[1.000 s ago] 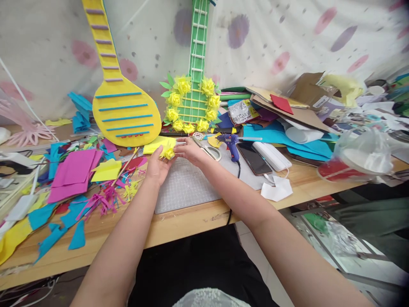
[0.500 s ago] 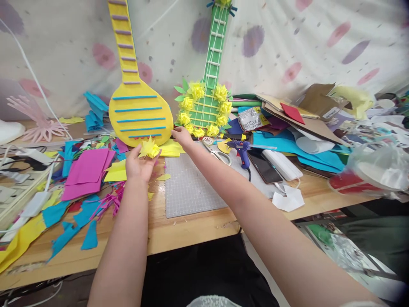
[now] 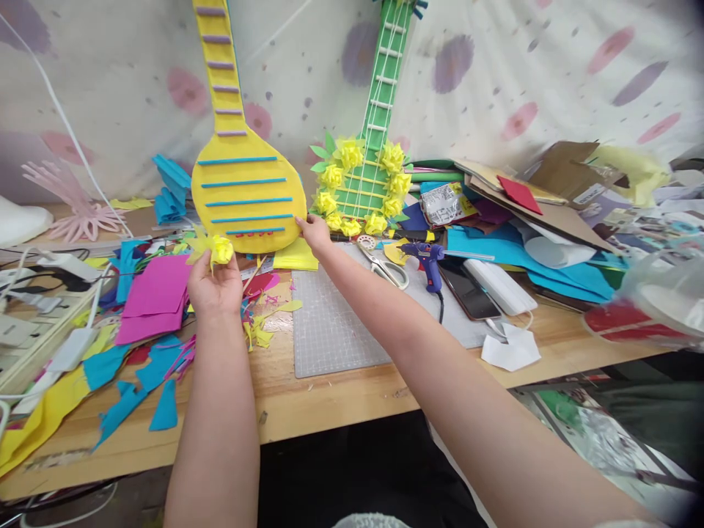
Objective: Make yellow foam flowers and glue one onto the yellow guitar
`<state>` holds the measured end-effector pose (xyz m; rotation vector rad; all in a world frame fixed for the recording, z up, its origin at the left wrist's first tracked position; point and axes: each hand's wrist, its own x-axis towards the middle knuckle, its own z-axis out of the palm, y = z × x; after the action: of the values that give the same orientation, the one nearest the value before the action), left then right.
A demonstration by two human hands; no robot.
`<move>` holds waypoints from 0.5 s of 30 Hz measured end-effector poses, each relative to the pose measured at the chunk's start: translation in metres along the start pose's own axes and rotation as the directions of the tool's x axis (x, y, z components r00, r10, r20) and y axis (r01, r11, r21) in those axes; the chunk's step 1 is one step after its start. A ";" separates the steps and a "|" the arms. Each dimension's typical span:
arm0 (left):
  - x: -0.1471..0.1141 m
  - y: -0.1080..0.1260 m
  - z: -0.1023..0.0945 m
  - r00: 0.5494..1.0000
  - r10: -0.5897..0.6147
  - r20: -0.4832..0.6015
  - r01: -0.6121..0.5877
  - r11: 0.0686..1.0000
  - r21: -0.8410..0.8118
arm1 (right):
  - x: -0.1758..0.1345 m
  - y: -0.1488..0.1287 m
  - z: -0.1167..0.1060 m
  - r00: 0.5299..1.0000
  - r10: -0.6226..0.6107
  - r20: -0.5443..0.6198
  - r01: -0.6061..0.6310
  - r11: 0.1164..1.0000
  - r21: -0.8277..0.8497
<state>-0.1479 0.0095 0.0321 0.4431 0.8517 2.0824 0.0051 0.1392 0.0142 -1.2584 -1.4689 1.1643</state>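
Observation:
My left hand (image 3: 215, 284) is closed on a yellow paper flower (image 3: 221, 250), its fingers around the underside of the bloom. A yellow paper lute (image 3: 247, 189) with blue strips and purple frets leans upright behind it. At the lute's lower right edge, my right hand (image 3: 314, 231) pinches the rim between thumb and fingers. Just right of that hand stands a green paper instrument (image 3: 360, 196) with white strings, ringed by several yellow flowers and some green leaves.
A grey cutting mat (image 3: 330, 330) carries scissors (image 3: 385, 268) and a blue glue gun (image 3: 430, 264). Beside them lie a phone (image 3: 468, 290) and a white power bank (image 3: 500, 286). Magenta sheets (image 3: 154, 297) and paper scraps cover the left; a power strip (image 3: 49, 323) sits at far left.
My left hand has moved left with the flower, turning it so the bloom faces more to the right. Scraps beneath it are uncovered. My right hand stays at the lute's edge.

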 end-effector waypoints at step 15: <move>-0.020 0.047 0.037 0.954 0.003 0.300 0.029 0.994 -0.103 | -0.064 -0.010 -0.150 0.965 0.183 0.188 -0.199 0.978 0.069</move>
<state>-0.1419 -0.0115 0.0913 0.6739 0.5602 1.9717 0.1569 0.0929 0.0514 -1.2831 -1.4321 1.4894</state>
